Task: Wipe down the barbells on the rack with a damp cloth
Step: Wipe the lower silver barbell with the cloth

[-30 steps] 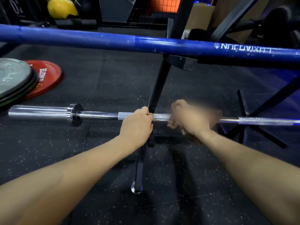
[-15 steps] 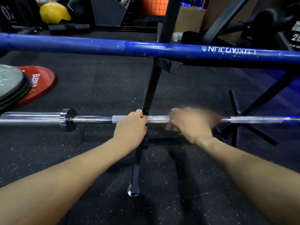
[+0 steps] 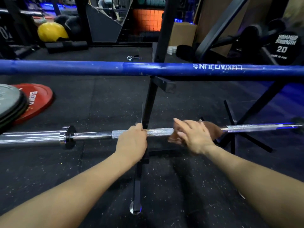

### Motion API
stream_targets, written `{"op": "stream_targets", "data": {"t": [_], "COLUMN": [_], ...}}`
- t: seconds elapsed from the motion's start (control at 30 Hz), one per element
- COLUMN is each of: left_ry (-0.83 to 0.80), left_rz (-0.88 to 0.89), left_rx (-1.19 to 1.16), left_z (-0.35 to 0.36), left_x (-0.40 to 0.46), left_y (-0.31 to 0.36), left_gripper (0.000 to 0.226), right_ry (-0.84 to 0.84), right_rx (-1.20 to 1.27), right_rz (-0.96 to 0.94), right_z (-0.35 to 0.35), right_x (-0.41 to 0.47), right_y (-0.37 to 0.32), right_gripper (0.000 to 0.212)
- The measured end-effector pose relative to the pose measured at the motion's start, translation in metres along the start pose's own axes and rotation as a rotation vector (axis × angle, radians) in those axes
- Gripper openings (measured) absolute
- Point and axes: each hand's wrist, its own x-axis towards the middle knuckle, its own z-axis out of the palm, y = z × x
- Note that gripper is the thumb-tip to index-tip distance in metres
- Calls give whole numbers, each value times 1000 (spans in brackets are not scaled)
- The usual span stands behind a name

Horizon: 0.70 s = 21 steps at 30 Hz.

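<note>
Two bare forearms reach forward over speckled black rubber flooring (image 3: 49,170), where a black rack foot (image 3: 137,186) runs between them toward a black upright post (image 3: 148,106) that crosses just behind the silver barbell (image 3: 92,135). That barbell lies level across the view at hand height, its smooth sleeve and collar to the left and knurled shaft in the middle. The left hand (image 3: 131,141) wraps around the knurled section right in front of the post, fingers curled over the top. Just beside it, the right hand (image 3: 192,137) presses a brown cloth (image 3: 212,129) onto the shaft, the cloth bunched around the bar under the palm; the fingers look partly extended and blurred, so how tightly they close cannot be told. Farther left, a red plate (image 3: 39,102) marked "ELEIKO" lies on the floor under grey plates (image 3: 8,102). Beyond the hands, a blue bar (image 3: 98,67) with mirrored white lettering spans the frame. At far right, a dark weight (image 3: 283,46) reads "HAMMER STRENGTH 20"; at far left sits a yellow ball (image 3: 51,32).
</note>
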Motion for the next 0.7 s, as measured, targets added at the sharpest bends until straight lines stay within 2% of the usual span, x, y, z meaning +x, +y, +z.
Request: {"op": "stream_targets", "data": {"t": [0.07,0.13,0.23,0.3,0.43,0.5,0.6,0.7], "left_ry": [11,17,17,19,17,6,6,6], "left_rz": [-9,-13,-18,-18,-18,-20,-41,-50], "left_rx": [-18,-9,-8,-20,-37,-37,-30,-52], "left_z": [0,2,3,2,3,3,2,1], "left_x": [2,3,2,1,0,-1,0,0], "left_y": [-2,-2,1,2,0,-1,1,3], "left_gripper": [26,25,25,25,25,26,26,27], "right_ry": [-4,-22,-44,-57,-69,-57,-65,-29], "right_rx": [24,59,41,20,89,88,57,35], "right_rz": [125,163,0,-83,110,167,13,-89], "right_z": [-2,-1,6,2,-10,-8,4,4], "right_x": [-1,-3,-8,-5,11,6,-8,-5], "right_y": [1,-20,-49,-41,-8,-22,-64,-64], "right_gripper": [49,48,50,51,49,49,51,50]}}
